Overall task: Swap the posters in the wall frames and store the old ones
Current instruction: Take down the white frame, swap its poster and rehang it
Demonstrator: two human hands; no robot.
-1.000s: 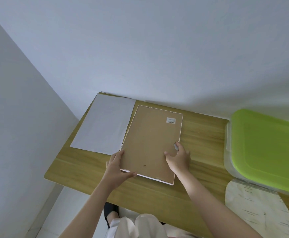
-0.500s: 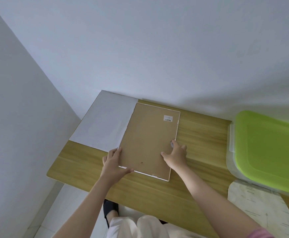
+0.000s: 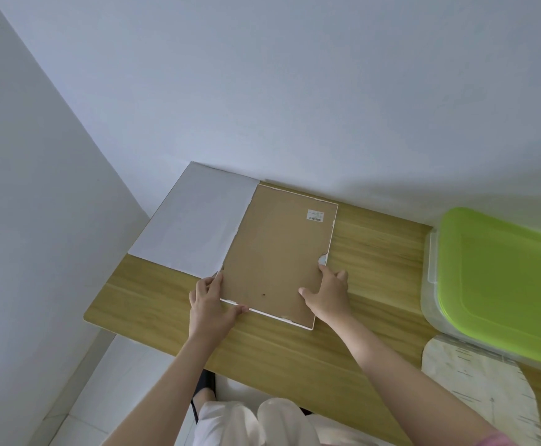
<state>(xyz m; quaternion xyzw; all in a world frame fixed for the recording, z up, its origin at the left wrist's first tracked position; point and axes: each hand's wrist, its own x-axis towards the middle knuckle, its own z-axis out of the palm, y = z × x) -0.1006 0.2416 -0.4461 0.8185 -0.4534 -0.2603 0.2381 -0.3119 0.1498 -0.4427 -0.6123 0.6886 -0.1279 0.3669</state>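
Note:
A white picture frame (image 3: 279,252) lies face down on the wooden table (image 3: 375,246), its brown backing board up, with a small barcode label near the far right corner. My left hand (image 3: 211,304) holds the frame's near left corner, thumb on the front edge. My right hand (image 3: 327,292) grips the right edge near a notch in the backing, thumb lying on the board. A white sheet (image 3: 195,220) lies blank side up to the left, partly under the frame.
A clear storage box with a green lid (image 3: 501,278) stands at the right. In front of it lies a pale printed sheet (image 3: 475,387) with rounded corners. Walls close off the back and left; the table's near left edge drops to the floor.
Both hands have stayed on the frame's near corners. The frame has slid slightly toward the back wall, over the white sheet's edge. The view has shifted a little.

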